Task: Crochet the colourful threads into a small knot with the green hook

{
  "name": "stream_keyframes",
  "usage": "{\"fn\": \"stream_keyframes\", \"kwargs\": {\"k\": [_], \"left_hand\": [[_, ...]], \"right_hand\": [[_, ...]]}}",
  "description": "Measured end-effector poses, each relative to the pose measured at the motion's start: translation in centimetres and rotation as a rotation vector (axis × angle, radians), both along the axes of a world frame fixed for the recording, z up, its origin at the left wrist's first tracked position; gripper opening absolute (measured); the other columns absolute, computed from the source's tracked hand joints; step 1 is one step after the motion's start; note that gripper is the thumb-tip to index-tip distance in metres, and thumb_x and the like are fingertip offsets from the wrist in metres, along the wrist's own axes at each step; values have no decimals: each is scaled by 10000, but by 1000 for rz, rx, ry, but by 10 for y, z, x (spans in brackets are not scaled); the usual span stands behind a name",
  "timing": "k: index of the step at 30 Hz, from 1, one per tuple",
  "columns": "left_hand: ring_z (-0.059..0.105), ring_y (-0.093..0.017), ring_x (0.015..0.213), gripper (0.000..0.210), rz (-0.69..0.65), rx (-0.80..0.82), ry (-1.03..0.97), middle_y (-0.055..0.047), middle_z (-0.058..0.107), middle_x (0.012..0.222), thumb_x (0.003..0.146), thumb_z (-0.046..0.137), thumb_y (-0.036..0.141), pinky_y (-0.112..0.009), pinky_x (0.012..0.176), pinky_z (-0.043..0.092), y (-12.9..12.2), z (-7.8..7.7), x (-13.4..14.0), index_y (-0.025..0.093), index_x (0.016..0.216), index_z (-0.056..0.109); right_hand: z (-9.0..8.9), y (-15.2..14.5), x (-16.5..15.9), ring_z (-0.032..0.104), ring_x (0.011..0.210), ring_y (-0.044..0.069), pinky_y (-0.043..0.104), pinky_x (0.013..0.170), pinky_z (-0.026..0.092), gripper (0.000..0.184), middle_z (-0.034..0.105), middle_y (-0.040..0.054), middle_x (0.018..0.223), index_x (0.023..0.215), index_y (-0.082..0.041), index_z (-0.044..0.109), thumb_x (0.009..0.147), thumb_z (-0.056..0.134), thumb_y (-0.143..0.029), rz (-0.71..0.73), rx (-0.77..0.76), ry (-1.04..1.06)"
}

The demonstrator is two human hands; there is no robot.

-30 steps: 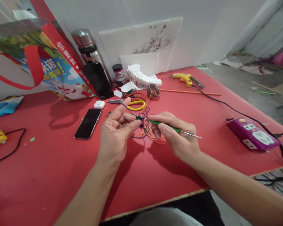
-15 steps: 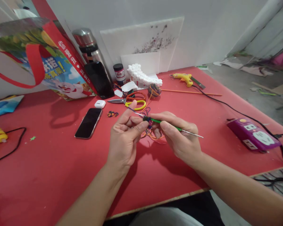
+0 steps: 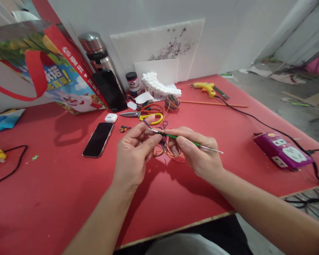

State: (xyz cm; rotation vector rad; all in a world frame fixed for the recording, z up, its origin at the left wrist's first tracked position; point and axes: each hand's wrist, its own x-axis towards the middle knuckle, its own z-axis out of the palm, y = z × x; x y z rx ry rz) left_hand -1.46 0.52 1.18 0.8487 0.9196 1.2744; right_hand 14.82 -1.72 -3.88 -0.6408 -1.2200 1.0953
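Observation:
My right hand (image 3: 199, 150) is closed on a green-handled crochet hook (image 3: 172, 136), whose bare metal end sticks out to the right past the fingers. Between thumb and fingers, my left hand (image 3: 135, 148) pinches a small dark crochet piece (image 3: 162, 134). The hook's other end passes by that piece toward the left fingertips. A strand of dark yarn runs over the raised left index finger. Loose orange and purple yarn (image 3: 164, 152) hangs below and behind the hands. A multicoloured yarn ball (image 3: 172, 102) lies beyond them, with an orange strand leading from it.
Scissors (image 3: 149, 115), a white earbud case (image 3: 111, 118) and a phone (image 3: 98, 139) lie left of the hands. Another phone (image 3: 109, 90) leans by a steel flask (image 3: 91, 42) and a gift bag (image 3: 69, 85). Right are a glue gun (image 3: 206, 88) and a purple power strip (image 3: 283, 150).
The hook has slid slightly left and its tilt is a little flatter. Both hands appear slightly further left, while the whole view has also shifted a little.

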Motion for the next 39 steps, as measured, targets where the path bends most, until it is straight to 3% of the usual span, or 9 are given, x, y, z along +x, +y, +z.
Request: {"fn": "stream_keyframes", "kwargs": {"k": [6, 11, 14, 17, 20, 23, 29, 39], "left_hand": [[621, -77, 655, 559, 32, 24, 0, 43, 677, 703, 572, 994, 86, -154, 626, 543, -1, -5, 2, 219, 1099, 865], [612, -55, 650, 634, 63, 32, 0, 63, 669, 696, 625, 992, 120, -134, 682, 543, -6, -10, 6, 202, 1232, 827], [619, -56, 648, 639, 100, 53, 14, 62, 691, 711, 673, 981, 135, -133, 671, 538, -8, -12, 9, 202, 1283, 804], [643, -66, 667, 628, 123, 44, -2, 49, 727, 731, 679, 973, 112, -134, 660, 530, -10, -11, 12, 198, 1276, 799], [621, -67, 643, 600, 74, -7, -90, 51, 707, 704, 635, 989, 97, -137, 634, 515, -9, -6, 11, 181, 1202, 811], [594, -60, 614, 568, -29, -69, -158, 52, 680, 696, 569, 1010, 82, -135, 592, 496, -5, -2, 5, 160, 1099, 821], [597, -54, 620, 587, -39, -68, -114, 45, 671, 699, 487, 1041, 78, -127, 598, 506, 5, 2, -6, 136, 1033, 833], [559, -40, 586, 563, -20, -10, -28, 49, 648, 687, 515, 1042, 101, -125, 555, 482, 6, 7, -12, 136, 1041, 847]], "right_hand": [[-1, 0, -3, 680, 745, 134, 283, 668, 590, 225, 741, 36, 930, 1219, -333, 865, 1051, 721, -292, -17, -6, 33], [2, -1, -5, 682, 698, 131, 280, 634, 601, 225, 750, 36, 902, 1203, -285, 863, 1062, 688, -267, -80, 29, -51], [5, -4, -6, 672, 677, 135, 283, 641, 601, 266, 749, 36, 856, 1241, -255, 838, 1077, 633, -216, -209, 148, -252], [5, -9, -8, 713, 770, 173, 326, 741, 639, 318, 779, 82, 964, 1328, -239, 793, 1076, 605, -186, -345, 284, -471], [4, -11, -8, 753, 904, 214, 357, 812, 660, 411, 779, 132, 1117, 1460, -230, 711, 1072, 592, -162, -387, 417, -555], [2, -10, -3, 758, 899, 222, 360, 796, 664, 461, 775, 139, 1150, 1522, -240, 664, 1072, 592, -167, -348, 503, -561], [2, -6, 3, 743, 842, 192, 346, 779, 648, 420, 783, 95, 1062, 1470, -281, 710, 1081, 601, -169, -261, 433, -496], [10, -8, 3, 729, 794, 182, 341, 747, 621, 337, 780, 81, 946, 1352, -242, 789, 1063, 637, -161, -258, 365, -461]]}}
